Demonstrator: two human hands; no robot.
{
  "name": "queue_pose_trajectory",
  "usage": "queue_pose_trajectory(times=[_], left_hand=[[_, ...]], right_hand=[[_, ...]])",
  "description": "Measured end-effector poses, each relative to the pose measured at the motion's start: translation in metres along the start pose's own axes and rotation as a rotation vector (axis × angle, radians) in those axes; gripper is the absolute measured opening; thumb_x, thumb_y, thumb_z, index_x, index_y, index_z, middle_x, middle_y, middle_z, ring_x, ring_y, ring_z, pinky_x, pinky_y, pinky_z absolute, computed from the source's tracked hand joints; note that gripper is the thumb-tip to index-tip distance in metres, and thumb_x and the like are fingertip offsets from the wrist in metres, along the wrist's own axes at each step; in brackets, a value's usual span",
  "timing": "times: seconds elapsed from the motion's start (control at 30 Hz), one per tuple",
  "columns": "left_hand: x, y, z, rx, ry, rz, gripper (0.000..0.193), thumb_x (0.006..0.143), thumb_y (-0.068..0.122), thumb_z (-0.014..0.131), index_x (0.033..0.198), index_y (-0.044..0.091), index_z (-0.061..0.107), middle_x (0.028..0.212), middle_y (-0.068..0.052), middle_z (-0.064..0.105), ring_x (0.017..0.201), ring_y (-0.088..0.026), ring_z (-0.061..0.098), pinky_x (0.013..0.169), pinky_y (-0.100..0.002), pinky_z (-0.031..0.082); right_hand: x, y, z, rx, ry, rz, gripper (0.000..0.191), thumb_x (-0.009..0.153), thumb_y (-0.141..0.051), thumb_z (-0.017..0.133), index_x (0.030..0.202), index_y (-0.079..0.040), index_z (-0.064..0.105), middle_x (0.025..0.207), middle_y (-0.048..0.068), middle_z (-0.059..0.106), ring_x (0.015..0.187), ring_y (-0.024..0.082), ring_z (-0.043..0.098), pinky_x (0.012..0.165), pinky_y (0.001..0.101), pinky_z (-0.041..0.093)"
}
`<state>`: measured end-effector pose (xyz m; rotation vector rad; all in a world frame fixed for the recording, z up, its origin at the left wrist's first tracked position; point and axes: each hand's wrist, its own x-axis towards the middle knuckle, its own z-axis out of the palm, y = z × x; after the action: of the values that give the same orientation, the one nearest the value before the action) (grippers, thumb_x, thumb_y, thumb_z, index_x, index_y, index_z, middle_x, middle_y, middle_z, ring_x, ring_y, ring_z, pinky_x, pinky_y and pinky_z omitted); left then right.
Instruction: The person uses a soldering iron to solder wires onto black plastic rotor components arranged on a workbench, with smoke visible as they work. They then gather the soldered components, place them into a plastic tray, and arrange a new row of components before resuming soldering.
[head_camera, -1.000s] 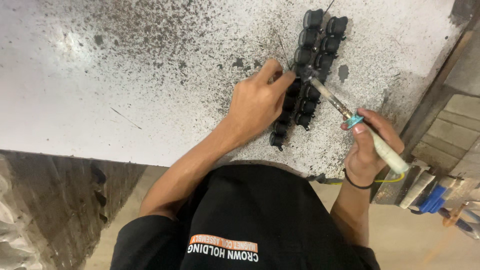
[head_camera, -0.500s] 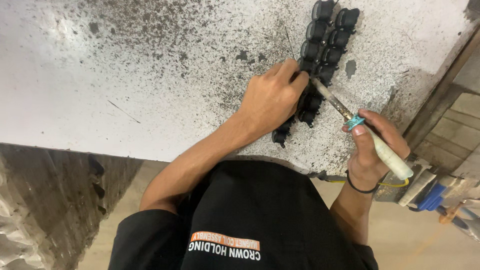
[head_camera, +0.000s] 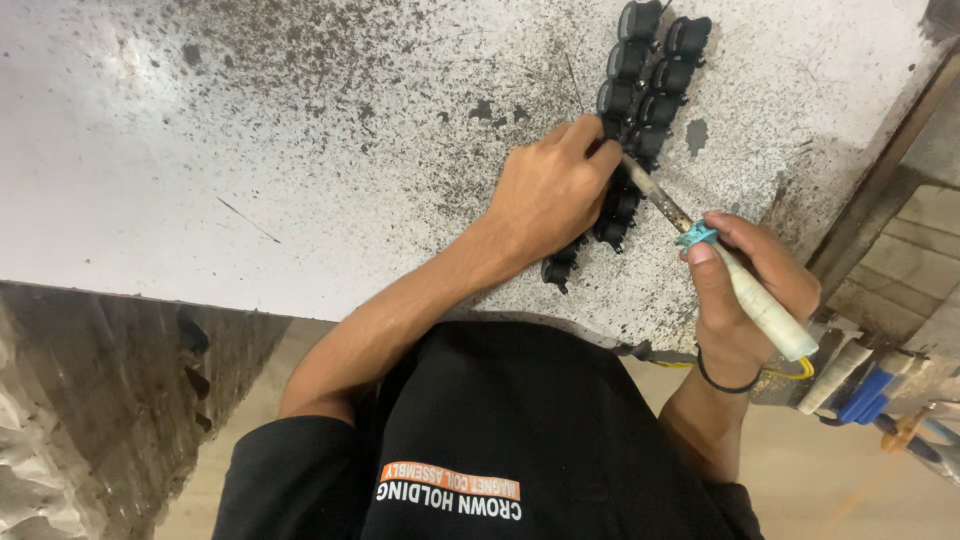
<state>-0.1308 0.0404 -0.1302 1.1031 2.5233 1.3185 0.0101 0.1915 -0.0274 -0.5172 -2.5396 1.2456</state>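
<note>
Left hand (head_camera: 550, 195) pins the strip of black parts (head_camera: 640, 110) at 1 o'clock on the tabletop (head_camera: 250, 150); right hand (head_camera: 750, 290) grips the soldering iron (head_camera: 745, 290). Keep that tip steady, brace your wrist.

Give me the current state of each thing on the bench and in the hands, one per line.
left hand: pressed down on the black parts, fingers curled.
right hand: gripping the soldering iron like a pen.
soldering iron: tilted, tip at the row beside the left fingers.
black parts: lying in two rows, near end covered by the hand.
bench top: white, speckled with dark marks.
</note>
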Motion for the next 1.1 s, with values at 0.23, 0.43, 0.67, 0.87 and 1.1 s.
queue_pose_trajectory(times=[0.23, 0.43, 0.67, 0.87, 1.1], left_hand=[[0.001, -0.002, -0.009, -0.103, 0.096, -0.022, 0.011, 0.091, 0.003, 0.073, 0.1, -0.001, 0.068, 0.098, -0.011, 0.062, 0.073, -0.021, 0.067, 0.056, -0.033, 0.058], [-0.028, -0.001, -0.036, -0.101, 0.09, -0.017, 0.017, 0.091, 0.0, 0.072, 0.108, -0.001, 0.071, 0.101, -0.011, 0.063, 0.073, -0.021, 0.068, 0.053, -0.033, 0.056], [-0.035, 0.005, -0.021, -0.086, 0.092, -0.009, 0.013, 0.09, 0.005, 0.074, 0.103, 0.005, 0.072, 0.101, -0.006, 0.063, 0.085, -0.023, 0.07, 0.065, -0.035, 0.058], [-0.031, 0.003, -0.02, -0.064, 0.067, 0.037, 0.019, 0.085, 0.004, 0.075, 0.103, 0.003, 0.07, 0.1, -0.008, 0.062, 0.086, -0.025, 0.069, 0.069, -0.038, 0.059], [-0.03, 0.002, -0.017, -0.039, 0.075, 0.057, 0.016, 0.086, 0.002, 0.073, 0.102, 0.001, 0.069, 0.1, -0.008, 0.061, 0.087, -0.023, 0.069, 0.068, -0.035, 0.059]], right_hand=[[-0.004, 0.011, -0.009, 0.131, -0.001, 0.11, 0.025, 0.105, -0.012, 0.073, 0.119, 0.009, 0.071, 0.101, 0.018, 0.074, 0.086, 0.02, 0.074, 0.076, 0.0258, 0.059], [-0.037, 0.043, 0.007, 0.504, 0.197, 0.113, 0.027, 0.101, -0.005, 0.07, 0.123, 0.01, 0.068, 0.108, 0.022, 0.069, 0.083, 0.023, 0.07, 0.076, 0.0333, 0.063], [-0.065, 0.052, 0.014, 0.416, 0.228, 0.016, 0.031, 0.099, -0.005, 0.066, 0.126, 0.007, 0.057, 0.117, 0.023, 0.067, 0.089, 0.024, 0.071, 0.079, 0.0338, 0.065], [-0.064, 0.049, 0.01, 0.381, 0.205, 0.07, 0.028, 0.102, -0.005, 0.067, 0.124, 0.011, 0.061, 0.112, 0.025, 0.067, 0.089, 0.025, 0.07, 0.079, 0.0347, 0.064], [-0.053, 0.046, 0.014, 0.421, 0.202, 0.031, 0.029, 0.099, -0.008, 0.071, 0.122, 0.008, 0.063, 0.113, 0.024, 0.07, 0.087, 0.025, 0.073, 0.076, 0.0335, 0.066]])
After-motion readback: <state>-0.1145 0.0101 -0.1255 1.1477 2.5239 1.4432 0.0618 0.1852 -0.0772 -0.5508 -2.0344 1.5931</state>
